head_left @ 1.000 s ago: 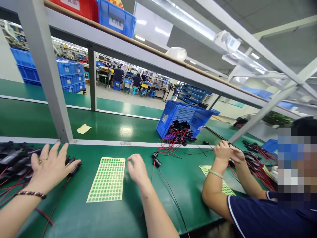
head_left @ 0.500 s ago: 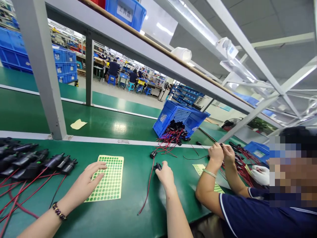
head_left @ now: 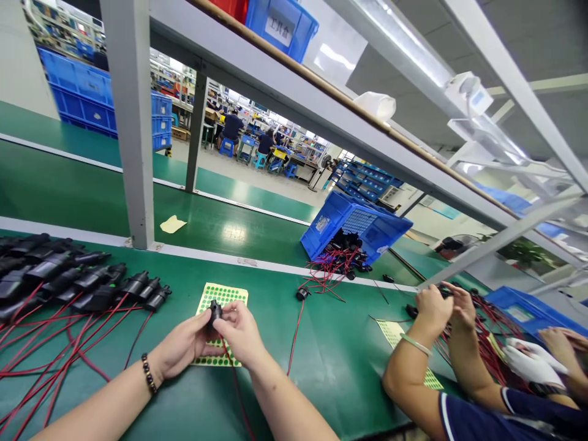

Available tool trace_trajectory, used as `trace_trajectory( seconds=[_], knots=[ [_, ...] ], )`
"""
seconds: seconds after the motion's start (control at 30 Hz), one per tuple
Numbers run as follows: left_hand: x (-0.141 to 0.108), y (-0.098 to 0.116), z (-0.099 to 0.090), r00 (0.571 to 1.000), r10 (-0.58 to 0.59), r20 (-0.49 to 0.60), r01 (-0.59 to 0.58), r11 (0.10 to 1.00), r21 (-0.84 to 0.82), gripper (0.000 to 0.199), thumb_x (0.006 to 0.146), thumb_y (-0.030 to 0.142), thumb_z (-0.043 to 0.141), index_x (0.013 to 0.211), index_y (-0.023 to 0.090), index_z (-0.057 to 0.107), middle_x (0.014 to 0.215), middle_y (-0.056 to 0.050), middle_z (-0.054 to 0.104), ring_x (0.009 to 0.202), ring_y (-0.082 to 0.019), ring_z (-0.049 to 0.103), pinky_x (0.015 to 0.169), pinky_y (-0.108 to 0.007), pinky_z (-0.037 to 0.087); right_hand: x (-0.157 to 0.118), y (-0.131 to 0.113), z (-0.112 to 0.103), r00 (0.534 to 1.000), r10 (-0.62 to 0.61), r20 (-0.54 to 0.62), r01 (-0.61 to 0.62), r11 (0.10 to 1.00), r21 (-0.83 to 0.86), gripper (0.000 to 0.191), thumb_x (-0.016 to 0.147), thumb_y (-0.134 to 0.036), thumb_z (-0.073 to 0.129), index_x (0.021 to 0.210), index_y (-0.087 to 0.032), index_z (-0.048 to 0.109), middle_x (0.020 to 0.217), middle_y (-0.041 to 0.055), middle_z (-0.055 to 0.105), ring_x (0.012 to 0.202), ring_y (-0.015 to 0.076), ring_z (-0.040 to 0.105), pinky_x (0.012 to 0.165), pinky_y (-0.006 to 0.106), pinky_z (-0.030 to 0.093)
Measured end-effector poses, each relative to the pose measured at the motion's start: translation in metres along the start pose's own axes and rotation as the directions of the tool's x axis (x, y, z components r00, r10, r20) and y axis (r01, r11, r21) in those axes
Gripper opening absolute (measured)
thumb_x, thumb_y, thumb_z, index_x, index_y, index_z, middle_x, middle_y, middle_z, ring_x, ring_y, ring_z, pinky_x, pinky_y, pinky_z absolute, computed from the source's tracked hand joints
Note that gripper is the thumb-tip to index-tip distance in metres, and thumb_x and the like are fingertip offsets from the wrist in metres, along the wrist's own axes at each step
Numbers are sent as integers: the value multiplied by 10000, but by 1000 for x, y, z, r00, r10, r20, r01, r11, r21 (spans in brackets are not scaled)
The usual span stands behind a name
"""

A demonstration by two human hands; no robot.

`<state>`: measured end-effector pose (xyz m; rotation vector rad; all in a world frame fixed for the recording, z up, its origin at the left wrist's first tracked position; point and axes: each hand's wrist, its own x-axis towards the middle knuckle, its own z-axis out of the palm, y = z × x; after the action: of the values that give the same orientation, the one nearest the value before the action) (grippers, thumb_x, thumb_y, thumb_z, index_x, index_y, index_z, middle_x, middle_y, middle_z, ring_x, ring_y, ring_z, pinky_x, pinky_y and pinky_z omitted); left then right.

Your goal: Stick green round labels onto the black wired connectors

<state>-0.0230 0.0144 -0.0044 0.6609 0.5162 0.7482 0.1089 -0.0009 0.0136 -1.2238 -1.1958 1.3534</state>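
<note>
Both hands meet over a yellow sheet of green round stickers (head_left: 223,291) on the green bench. Between them is a small black part (head_left: 214,314) with a red wire hanging down toward me. My left hand (head_left: 186,343), with a beaded bracelet at the wrist, grips the part from the left. My right hand (head_left: 239,334) pinches it from the right, near the wire. Another black part (head_left: 302,294) with a red wire lies on the bench right of my hands. A pile of black parts (head_left: 92,282) with red wires lies to the left.
A tipped blue crate (head_left: 316,230) spills black parts and red wires beyond the bench strip. A grey post (head_left: 133,153) rises at left. At right, a co-worker's hands (head_left: 434,309) work beside another sticker sheet (head_left: 390,334).
My right hand has moved left from beside the lone part, bringing a black part over the sticker sheet. My left hand has closed on it too. The view has shifted.
</note>
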Motion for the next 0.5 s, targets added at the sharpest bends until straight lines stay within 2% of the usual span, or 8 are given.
trace_trajectory(
  seconds=[0.07,0.13,0.2,0.27,0.33,0.5],
  knots=[
    [4,2,-6,999,7,-39,-12,993,-121,286,821,324,481,1046,160,543,1052,-115,596,896,-220,591,729,-381,513,12,3,1,995,-97,-34,85,960,-267,181,707,-279,551,842,-205,457,700,-28,554,523,91,500,505,215,388],
    [8,5,-13,993,42,-107,-58,988,-142,217,815,267,497,991,149,545,1011,-112,609,821,-195,617,679,-335,531,25,-1,-13,974,-208,-87,120,804,-583,100,770,-270,465,831,-203,506,751,-12,560,570,95,495,541,218,387],
    [11,7,-18,987,54,-154,-71,992,-107,170,804,248,518,932,139,539,933,-105,625,730,-171,630,610,-293,540,39,-5,-33,949,-282,-140,70,621,-781,128,785,-214,416,797,-195,543,777,5,557,649,108,500,615,228,390],
    [13,6,-22,980,55,-189,-67,996,-60,130,790,243,541,865,137,528,814,-78,630,655,-151,626,555,-263,538,52,-7,-50,946,-282,-162,11,526,-850,153,756,-154,422,760,-185,572,774,19,550,699,122,506,663,238,385],
    [14,3,-23,976,50,-212,-58,998,-31,110,782,237,556,811,140,514,725,-52,619,635,-148,623,559,-265,541,63,-3,-61,957,-243,-160,-16,504,-864,159,721,-129,448,732,-179,599,759,28,551,696,133,512,660,245,384],
    [14,2,-21,974,56,-219,-64,997,-30,90,777,208,560,752,132,518,687,-51,615,667,-165,633,706,-346,541,83,12,-63,982,-149,-117,-39,444,-895,161,699,-155,490,738,-183,643,779,48,596,729,158,541,640,247,384]
  ],
)
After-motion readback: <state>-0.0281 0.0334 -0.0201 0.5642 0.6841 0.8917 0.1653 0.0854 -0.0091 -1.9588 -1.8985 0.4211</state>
